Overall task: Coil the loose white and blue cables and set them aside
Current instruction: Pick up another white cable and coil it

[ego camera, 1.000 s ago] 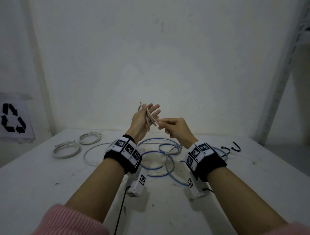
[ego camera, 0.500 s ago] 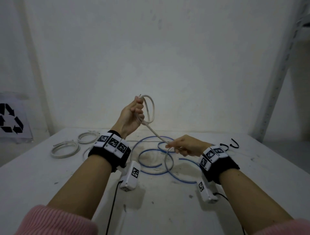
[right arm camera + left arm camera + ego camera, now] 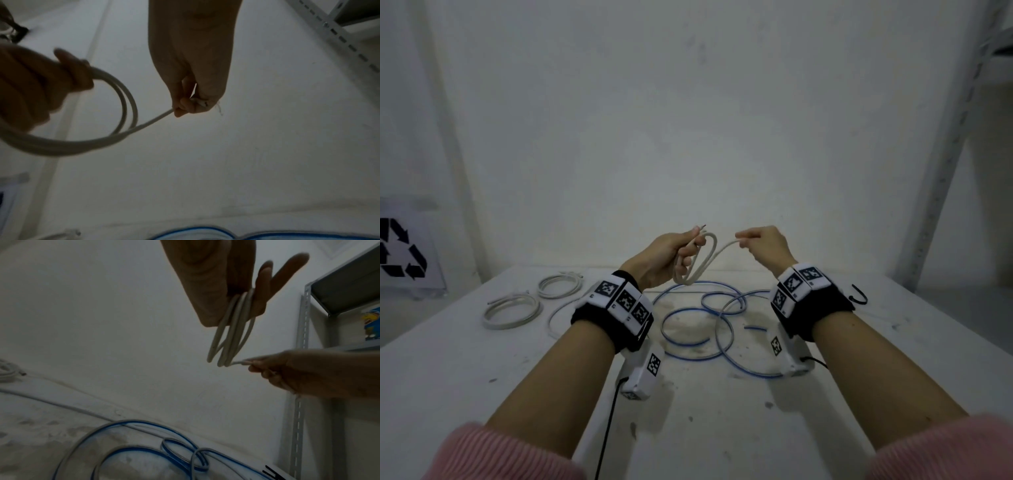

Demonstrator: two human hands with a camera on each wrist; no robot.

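Note:
My left hand [image 3: 671, 253] holds a small coil of white cable [image 3: 697, 263] up in the air above the table, thumb and fingers curled round its loops [image 3: 232, 331]. My right hand [image 3: 760, 245] pinches the free end of the same cable [image 3: 197, 102] a short way to the right, at about the same height. A short span of cable [image 3: 148, 123] runs between the two hands. Below them a long blue cable [image 3: 698, 329] lies in loose loops on the white table [image 3: 722, 428]. A loose white cable [image 3: 558, 311] curves on the table behind my left wrist.
Two coiled white cables [image 3: 512, 310] [image 3: 560, 284] lie at the table's back left. A black hook-shaped piece [image 3: 859, 296] rests at the back right. A metal shelf upright [image 3: 941, 164] stands to the right; a recycling sign [image 3: 400, 253] leans at the left.
My right hand rose from low over the blue cable to the height of my left hand, still holding the white cable's end. Another loop has gathered in my left hand.

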